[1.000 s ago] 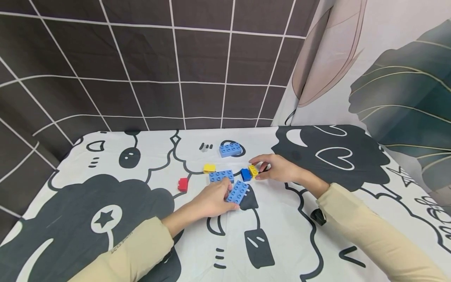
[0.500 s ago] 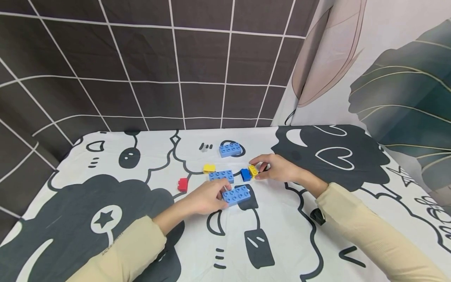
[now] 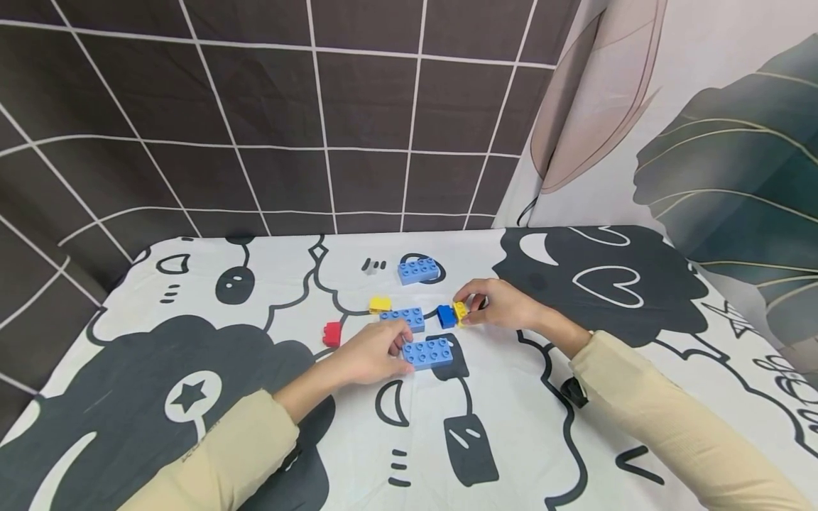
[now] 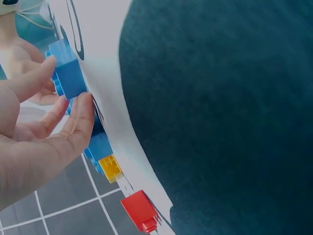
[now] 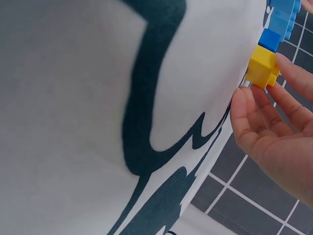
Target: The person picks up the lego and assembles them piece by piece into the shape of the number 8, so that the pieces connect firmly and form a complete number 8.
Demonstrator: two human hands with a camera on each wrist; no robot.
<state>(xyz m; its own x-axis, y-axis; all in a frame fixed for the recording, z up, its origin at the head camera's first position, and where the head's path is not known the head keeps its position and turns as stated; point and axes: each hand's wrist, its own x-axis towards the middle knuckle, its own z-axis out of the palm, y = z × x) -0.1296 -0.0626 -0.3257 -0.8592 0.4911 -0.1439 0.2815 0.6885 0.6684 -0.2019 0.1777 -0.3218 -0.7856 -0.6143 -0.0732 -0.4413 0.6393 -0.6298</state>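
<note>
My left hand pinches the left end of a light-blue 2x4 brick that lies flat on the printed cloth. In the left wrist view my fingers sit either side of that brick. My right hand pinches a small yellow brick that touches a dark-blue brick on its left. In the right wrist view the yellow brick sits between my fingertips, with the dark-blue brick beyond it.
A second light-blue brick lies just behind my left hand, with another yellow brick behind it. To the left lies a red brick; a third light-blue brick sits further back. A dark tiled wall rises behind the table.
My left hand has turned the light-blue 2x4 brick from slanted to level with the table's front edge. The right hand stays on the yellow brick, barely moved.
</note>
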